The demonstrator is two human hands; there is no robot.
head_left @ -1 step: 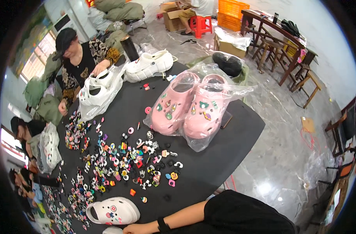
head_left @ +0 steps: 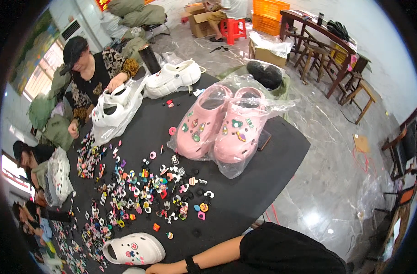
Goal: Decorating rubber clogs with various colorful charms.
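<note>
My right hand point(head_left: 159, 268) comes in at the lower edge, with a black band at its wrist. Its fingers are cut off by the picture's rim, so their pose is hidden. Just beside it a piece of a second white clog point(head_left: 134, 271) shows at the rim; whether I touch it cannot be made out. Right above the hand lies a white clog point(head_left: 147, 249) with red, pink and blue shoe charms on its upper. My left hand is out of the picture. Many loose colourful shoe charms point(head_left: 147, 192) are strewn over the black table point(head_left: 245, 192).
Two pink clogs with charms point(head_left: 238, 146) sit in clear plastic toward the far right of the table. Bagged white clogs point(head_left: 112, 112) and another white pair point(head_left: 174, 80) stand farther back. Co-workers point(head_left: 80, 77) sit along the left side. A wooden table with stools point(head_left: 316, 52) stands beyond.
The view has shifted very slightly. My right arm and the clogs stay where they were.
</note>
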